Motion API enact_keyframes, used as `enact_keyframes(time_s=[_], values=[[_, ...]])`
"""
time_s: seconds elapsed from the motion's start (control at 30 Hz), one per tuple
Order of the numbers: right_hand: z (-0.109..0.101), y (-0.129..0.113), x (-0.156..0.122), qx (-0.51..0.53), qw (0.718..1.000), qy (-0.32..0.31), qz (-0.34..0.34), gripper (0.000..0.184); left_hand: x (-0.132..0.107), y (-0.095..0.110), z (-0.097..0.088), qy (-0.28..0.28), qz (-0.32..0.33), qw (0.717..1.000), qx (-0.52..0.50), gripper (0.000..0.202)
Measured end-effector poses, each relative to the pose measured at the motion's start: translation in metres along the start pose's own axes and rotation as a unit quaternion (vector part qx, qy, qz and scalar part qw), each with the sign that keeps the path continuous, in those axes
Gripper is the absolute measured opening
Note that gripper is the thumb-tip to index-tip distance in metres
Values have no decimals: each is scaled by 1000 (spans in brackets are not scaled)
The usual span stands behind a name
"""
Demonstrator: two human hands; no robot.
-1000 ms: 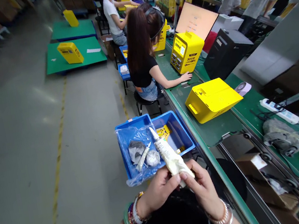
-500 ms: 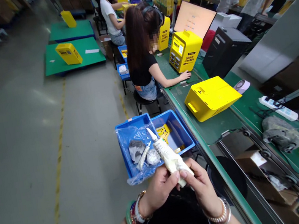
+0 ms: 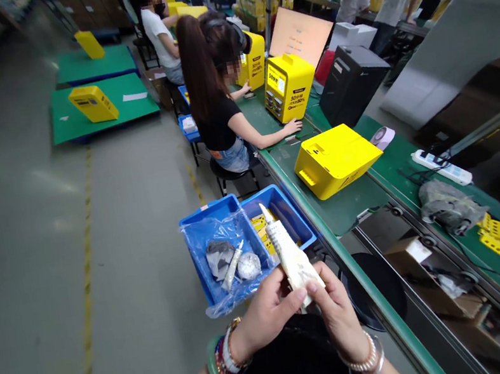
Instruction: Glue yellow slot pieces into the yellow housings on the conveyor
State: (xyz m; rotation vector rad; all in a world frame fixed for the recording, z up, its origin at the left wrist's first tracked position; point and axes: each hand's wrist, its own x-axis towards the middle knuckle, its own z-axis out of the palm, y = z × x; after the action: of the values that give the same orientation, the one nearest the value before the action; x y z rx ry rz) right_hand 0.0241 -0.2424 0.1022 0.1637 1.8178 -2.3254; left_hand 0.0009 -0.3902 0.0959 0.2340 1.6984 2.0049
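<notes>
Green tabletop [image 3: 344,214] in a factory, head view: upright yellow case [image 3: 295,92] reads "30分钟" and "80%" in black, second yellow case [image 3: 338,155] lies nearer, its side lettering unreadable. Left hand [image 3: 271,306] and right hand [image 3: 338,310] both pinch the bottom end of a white tube [image 3: 289,254], held before the body, nozzle toward two blue bins [image 3: 285,209] beside the tabletop, its print too small to read.
</notes>
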Motion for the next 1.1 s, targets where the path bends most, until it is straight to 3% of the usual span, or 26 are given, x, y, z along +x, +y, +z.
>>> enact_keyframes(time_s=[0.47, 1.1], values=[[-10, -7, -7, 27, 999, -36, 13, 19, 1, 27, 5, 10, 61, 985, 164, 31], [-5, -6, -6, -5, 998, -45, -34, 16, -4, 37, 5, 34, 97, 973, 206, 21]])
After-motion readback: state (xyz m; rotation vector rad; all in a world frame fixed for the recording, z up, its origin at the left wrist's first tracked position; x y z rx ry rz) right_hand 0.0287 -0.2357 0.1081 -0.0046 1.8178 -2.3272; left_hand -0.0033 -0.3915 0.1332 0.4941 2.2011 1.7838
